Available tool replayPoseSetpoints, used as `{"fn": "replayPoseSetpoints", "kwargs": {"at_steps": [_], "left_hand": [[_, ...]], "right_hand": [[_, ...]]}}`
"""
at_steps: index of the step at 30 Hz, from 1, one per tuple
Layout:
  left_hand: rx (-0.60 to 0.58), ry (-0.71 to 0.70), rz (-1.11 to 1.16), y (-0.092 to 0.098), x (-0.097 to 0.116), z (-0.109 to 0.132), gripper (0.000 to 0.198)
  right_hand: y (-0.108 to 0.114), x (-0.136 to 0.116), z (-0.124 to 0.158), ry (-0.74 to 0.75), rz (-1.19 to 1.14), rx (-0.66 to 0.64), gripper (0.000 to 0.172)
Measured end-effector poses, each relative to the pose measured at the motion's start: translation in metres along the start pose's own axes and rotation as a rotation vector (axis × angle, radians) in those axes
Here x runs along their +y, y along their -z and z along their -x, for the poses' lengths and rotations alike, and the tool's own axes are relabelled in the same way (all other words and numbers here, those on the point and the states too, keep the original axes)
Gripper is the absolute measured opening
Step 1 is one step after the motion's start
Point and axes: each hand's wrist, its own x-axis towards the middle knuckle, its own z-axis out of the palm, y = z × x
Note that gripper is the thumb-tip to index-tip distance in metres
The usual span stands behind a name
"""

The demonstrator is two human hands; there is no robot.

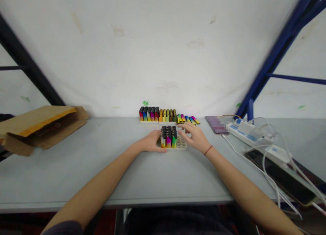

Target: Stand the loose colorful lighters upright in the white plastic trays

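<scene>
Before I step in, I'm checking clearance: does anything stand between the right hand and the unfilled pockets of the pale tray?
Nothing visible does. The right hand is at the bare end of the pale, pocketed tray; the black-topped, multicoloured lighters stand in its left part.

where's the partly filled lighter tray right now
In the head view, the tray sits centrally on the desk, between the left grip and the right grip, in front of the upright lighters by the wall.

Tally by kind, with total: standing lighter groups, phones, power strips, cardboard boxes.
Standing lighter groups: 3
Phones: 2
Power strip: 1
Cardboard box: 1
Total: 7
</scene>
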Motion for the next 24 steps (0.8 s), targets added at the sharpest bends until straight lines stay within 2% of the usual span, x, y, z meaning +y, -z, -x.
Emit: {"fn": "replayPoseSetpoints", "kwargs": {"at_steps": [3, 6, 8, 10, 12, 16, 18, 21, 24], "left_hand": [[-0.014, 0.017, -0.012, 0.000, -0.002, 0.000, 0.093], [-0.029, 0.025, -0.022, -0.001, -0.003, -0.001, 0.093], [-0.033, 0.018, -0.026, -0.001, -0.003, -0.001, 0.094], [-0.032, 0.013, -0.023, -0.001, -0.003, -0.001, 0.094], [-0.032, 0.013, -0.014, 0.000, -0.002, -0.001, 0.094], [-0.033, 0.028, -0.012, 0.001, 0.000, -0.001, 0.092], [-0.032, 0.033, -0.011, 0.001, 0.001, 0.000, 0.092], [-0.023, 0.034, -0.005, 0.001, 0.001, 0.000, 0.092], [-0.016, 0.031, -0.009, 0.001, 0.000, 0.000, 0.090]], "right_hand": [[-0.007, 0.041, 0.000, -0.208, 0.229, 0.091, 0.035], [-0.014, 0.083, 0.005, -0.396, 0.388, -0.016, 0.046], [-0.017, 0.100, 0.007, -0.472, 0.416, -0.114, 0.047], [-0.015, 0.105, 0.008, -0.519, 0.427, -0.184, 0.042], [-0.010, 0.102, 0.006, -0.590, 0.459, -0.201, 0.039], [-0.001, 0.094, 0.003, -0.728, 0.544, -0.119, 0.038], [0.000, 0.095, 0.004, -0.731, 0.571, -0.127, 0.035], [-0.001, 0.100, 0.005, -0.734, 0.602, -0.209, 0.030], [-0.001, 0.105, 0.005, -0.733, 0.567, -0.193, 0.027]]}}
